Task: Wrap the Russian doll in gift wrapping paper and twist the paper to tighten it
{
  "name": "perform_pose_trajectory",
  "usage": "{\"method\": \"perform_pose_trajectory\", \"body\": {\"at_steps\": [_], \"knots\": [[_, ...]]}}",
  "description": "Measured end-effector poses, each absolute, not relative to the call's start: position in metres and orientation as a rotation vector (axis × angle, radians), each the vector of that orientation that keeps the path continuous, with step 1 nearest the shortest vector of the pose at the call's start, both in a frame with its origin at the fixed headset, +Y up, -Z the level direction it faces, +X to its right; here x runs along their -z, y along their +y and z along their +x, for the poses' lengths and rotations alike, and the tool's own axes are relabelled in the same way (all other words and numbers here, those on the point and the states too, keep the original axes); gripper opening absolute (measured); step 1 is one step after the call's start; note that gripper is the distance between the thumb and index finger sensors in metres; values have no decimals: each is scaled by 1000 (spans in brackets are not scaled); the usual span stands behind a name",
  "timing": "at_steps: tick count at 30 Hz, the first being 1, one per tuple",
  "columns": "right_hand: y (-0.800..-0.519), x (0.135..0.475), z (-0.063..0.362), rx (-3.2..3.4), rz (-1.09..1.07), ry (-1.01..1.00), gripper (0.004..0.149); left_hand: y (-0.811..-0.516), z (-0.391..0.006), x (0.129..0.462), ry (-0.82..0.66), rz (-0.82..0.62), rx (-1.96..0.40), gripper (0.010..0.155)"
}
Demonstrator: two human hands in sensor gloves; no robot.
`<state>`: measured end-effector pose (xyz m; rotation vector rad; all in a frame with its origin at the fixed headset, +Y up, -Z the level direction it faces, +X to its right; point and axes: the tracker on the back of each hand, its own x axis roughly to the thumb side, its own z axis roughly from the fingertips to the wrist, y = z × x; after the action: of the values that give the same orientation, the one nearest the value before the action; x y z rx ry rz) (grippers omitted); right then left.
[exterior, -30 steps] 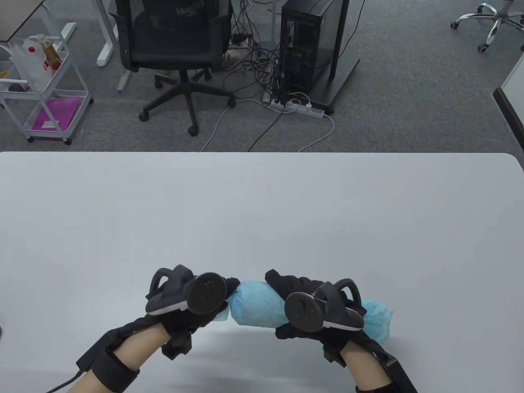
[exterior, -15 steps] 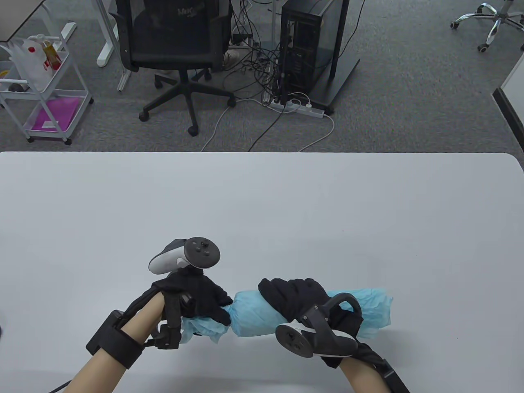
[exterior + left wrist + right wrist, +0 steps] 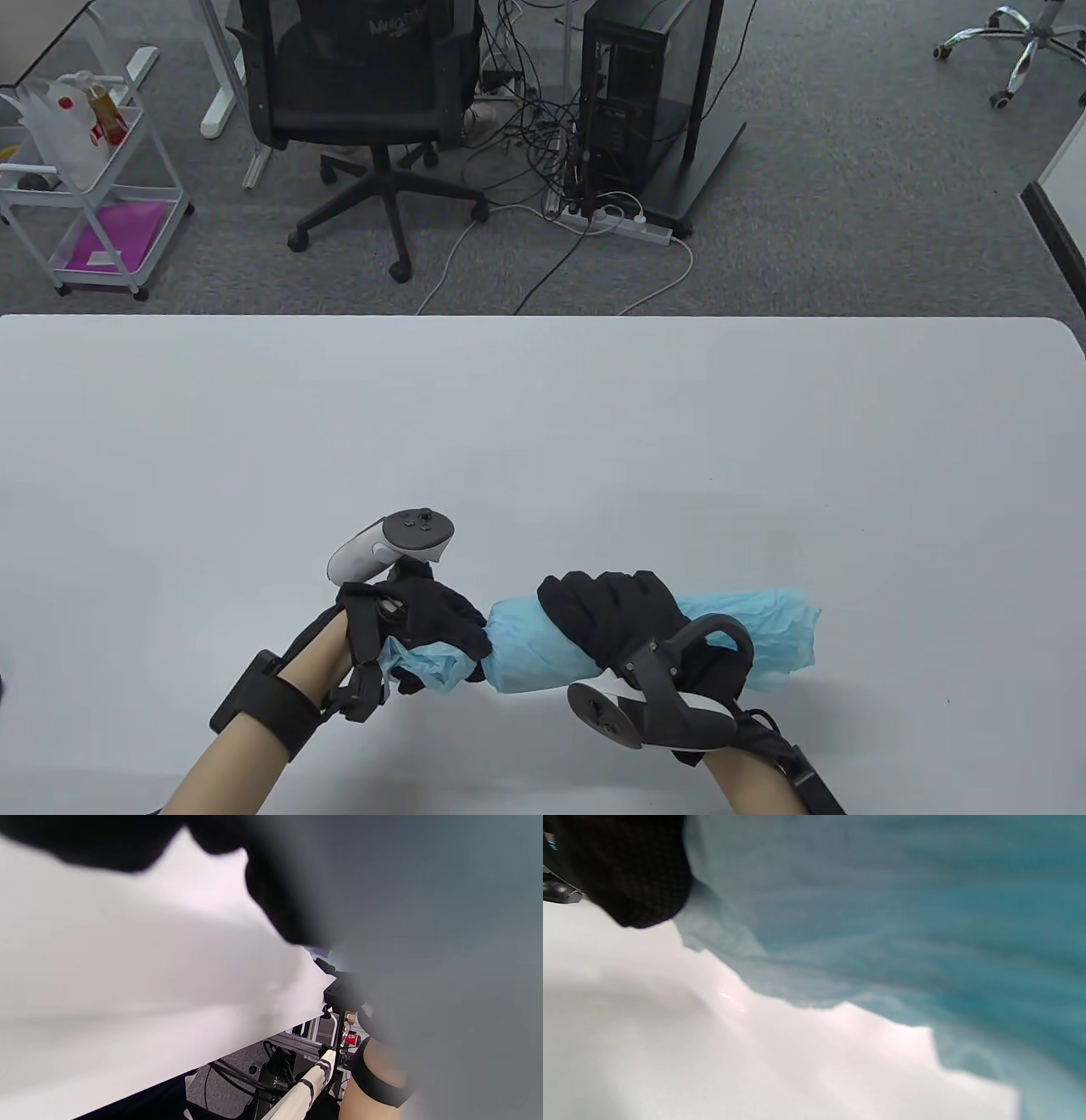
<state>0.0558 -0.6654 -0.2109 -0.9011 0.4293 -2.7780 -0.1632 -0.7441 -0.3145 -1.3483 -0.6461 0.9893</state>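
While both gloved hands sit at the near edge of the pale grey tabletop [image 3: 543,424], the light blue crinkled wrapping-paper bundle [image 3: 530,649] lies sideways between them, the Russian doll hidden inside it (only the rounded bulge shows). The left hand [image 3: 424,620] has its fingers clamped on the bundle's gathered left end, where the paper narrows and bunches below the glove; its white and grey tracker [image 3: 394,543] sticks up toward the far side. The right hand [image 3: 615,624] curls its fingers over the middle of the bundle, gripping it, with a black ring-shaped tracker [image 3: 670,696] hanging toward the near edge. Past this hand the paper's right end [image 3: 768,632] stays loose and open. Farther off, beyond the tabletop, stand a black office chair [image 3: 361,93] and a black computer tower [image 3: 645,93] on grey carpet.
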Motion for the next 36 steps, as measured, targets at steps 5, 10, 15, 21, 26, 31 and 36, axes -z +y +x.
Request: {"method": "perform_pose_trajectory", "body": {"at_steps": [5, 10, 15, 21, 26, 31, 36], "knots": [[-668, 220, 57, 2825, -836, 378, 111, -732, -181, 326, -539, -1119, -919, 59], [-671, 236, 65, 2910, -765, 272, 110, -676, -206, 331, -394, -587, -867, 78], [-672, 250, 69, 2958, -678, 161, 110, -628, -181, 291, -479, -174, -631, 83], [-670, 256, 64, 2979, -644, 105, 110, -641, -114, 241, -608, 20, -103, 99], [-661, 254, 62, 3053, -686, 110, 110, -664, -93, 240, -550, 57, 52, 111], [-660, 254, 61, 3134, -731, 71, 109, -669, -87, 233, -500, 369, 315, 116], [-661, 252, 58, 3139, -750, 74, 109, -667, -91, 238, -540, 336, 222, 116]]}}
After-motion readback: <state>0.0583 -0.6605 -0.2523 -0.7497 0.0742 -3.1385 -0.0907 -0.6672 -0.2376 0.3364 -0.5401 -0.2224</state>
